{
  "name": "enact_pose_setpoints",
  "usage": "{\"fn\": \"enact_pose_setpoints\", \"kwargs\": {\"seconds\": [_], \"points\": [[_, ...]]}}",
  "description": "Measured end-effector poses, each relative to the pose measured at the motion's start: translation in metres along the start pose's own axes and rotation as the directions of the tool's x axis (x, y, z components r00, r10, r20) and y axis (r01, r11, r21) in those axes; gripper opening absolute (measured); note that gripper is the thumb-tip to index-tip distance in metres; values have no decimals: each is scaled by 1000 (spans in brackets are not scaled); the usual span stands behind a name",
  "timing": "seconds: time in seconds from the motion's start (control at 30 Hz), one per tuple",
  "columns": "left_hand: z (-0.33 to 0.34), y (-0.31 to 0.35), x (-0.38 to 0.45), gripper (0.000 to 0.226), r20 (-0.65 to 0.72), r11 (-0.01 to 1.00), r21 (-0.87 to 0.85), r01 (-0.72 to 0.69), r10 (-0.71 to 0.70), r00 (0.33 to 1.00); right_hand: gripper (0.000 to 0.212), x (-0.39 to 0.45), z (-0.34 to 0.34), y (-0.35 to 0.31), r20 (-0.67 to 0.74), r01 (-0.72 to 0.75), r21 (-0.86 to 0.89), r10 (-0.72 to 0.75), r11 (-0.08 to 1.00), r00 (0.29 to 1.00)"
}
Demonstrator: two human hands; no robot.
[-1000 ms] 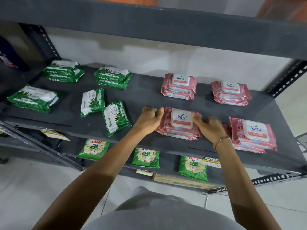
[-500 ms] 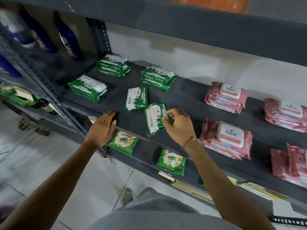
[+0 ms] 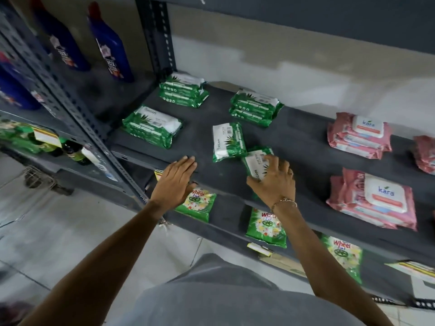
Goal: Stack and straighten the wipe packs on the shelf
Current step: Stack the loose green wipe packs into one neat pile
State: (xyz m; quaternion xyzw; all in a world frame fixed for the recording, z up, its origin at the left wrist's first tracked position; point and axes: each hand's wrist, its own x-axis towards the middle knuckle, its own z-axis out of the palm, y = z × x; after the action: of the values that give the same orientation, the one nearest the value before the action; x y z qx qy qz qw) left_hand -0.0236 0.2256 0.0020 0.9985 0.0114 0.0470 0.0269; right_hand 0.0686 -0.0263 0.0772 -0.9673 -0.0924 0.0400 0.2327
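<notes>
On the dark grey shelf (image 3: 294,142) two loose green wipe packs lie askew: one (image 3: 227,141) in the middle, another (image 3: 255,161) just right of it and closer to me. My right hand (image 3: 274,180) lies on the nearer pack with fingers spread over it. My left hand (image 3: 175,182) hovers flat and open at the shelf's front edge, holding nothing. Green stacks sit at the back left (image 3: 183,92), the back middle (image 3: 255,108) and the front left (image 3: 151,127). Pink Kara stacks (image 3: 359,136) (image 3: 374,198) lie to the right.
Blue bottles (image 3: 109,43) stand on the neighbouring shelf to the left, behind a perforated steel upright (image 3: 70,95). Green Wheel sachets (image 3: 199,205) (image 3: 267,228) lie on the shelf below. Another shelf board overhangs above. A tiled floor lies underneath.
Both hands left the pink stack and moved left to the green packs. My right hand has come down onto the nearer loose green pack; my left hand has moved up to the shelf edge.
</notes>
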Motion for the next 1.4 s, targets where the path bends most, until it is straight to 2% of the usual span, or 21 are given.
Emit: {"fn": "enact_pose_setpoints", "kwargs": {"seconds": [0.2, 0.27, 0.33, 0.5, 0.67, 0.83, 0.9, 0.97, 1.03, 1.13, 1.2, 1.23, 1.27, 1.33, 1.37, 1.4], "points": [[9, 1, 2, 65, -100, 999, -31, -7, 3, 995, 60, -9, -13, 10, -168, -186, 276, 237, 943, 957], [10, 1, 4, 67, -111, 1000, -16, -21, 19, 994, 57, -8, -17, 6, -213, -197, 331, 277, 923, 937], [11, 0, 5, 67, -138, 999, 2, -41, 41, 990, 58, -1, -18, -6, -235, -152, 335, 238, 930, 942], [17, -3, 5, 58, -248, 995, 40, -87, 94, 964, 57, 25, -5, -59, -189, 20, 218, 22, 976, 982], [23, -6, 5, 52, -352, 992, 58, -112, 126, 927, 60, 44, 13, -97, -182, 64, 85, -47, 994, 982], [29, -4, 6, 51, -405, 993, 51, -111, 122, 906, 73, 40, 25, -99, -186, 89, -45, -95, 995, 978], [32, -4, 6, 53, -432, 991, 64, -117, 133, 892, 72, 38, 24, -95, -166, 111, -49, -118, 993, 979], [31, -4, 5, 57, -443, 991, 47, -122, 130, 887, 62, 39, 21, -89, -166, 121, 38, -113, 992, 980], [27, 1, 3, 59, -458, 993, -44, -111, 79, 885, 49, 46, 17, -80, -180, 116, 201, -80, 973, 980], [2, 16, 11, 46, -474, 975, -220, -2, -105, 874, 36, 58, 5, -68, -47, -46, 420, 72, 906, 996], [-21, 26, 30, 40, -436, 956, -286, 69, -194, 879, 44, 64, -2, -62, 110, -224, 539, 196, 812, 974], [-34, 31, 42, 41, -374, 929, -364, 74, -218, 902, 49, 66, -4, -60, 197, -311, 596, 241, 741, 950], [-46, 37, 54, 43, -276, 870, -486, 82, -242, 930, 50, 66, -5, -58, 262, -365, 634, 255, 682, 931], [-61, 47, 77, 46, -6, 659, -725, 202, -300, 954, 43, 63, -3, -58, 313, -380, 650, 223, 658, 923], [-65, 52, 88, 49, 119, 568, -769, 293, -323, 939, 41, 60, -3, -59, 321, -373, 650, 206, 662, 924], [-65, 54, 97, 52, 206, 525, -771, 360, -329, 921, 40, 57, -3, -58, 337, -385, 657, 204, 648, 919]]}}
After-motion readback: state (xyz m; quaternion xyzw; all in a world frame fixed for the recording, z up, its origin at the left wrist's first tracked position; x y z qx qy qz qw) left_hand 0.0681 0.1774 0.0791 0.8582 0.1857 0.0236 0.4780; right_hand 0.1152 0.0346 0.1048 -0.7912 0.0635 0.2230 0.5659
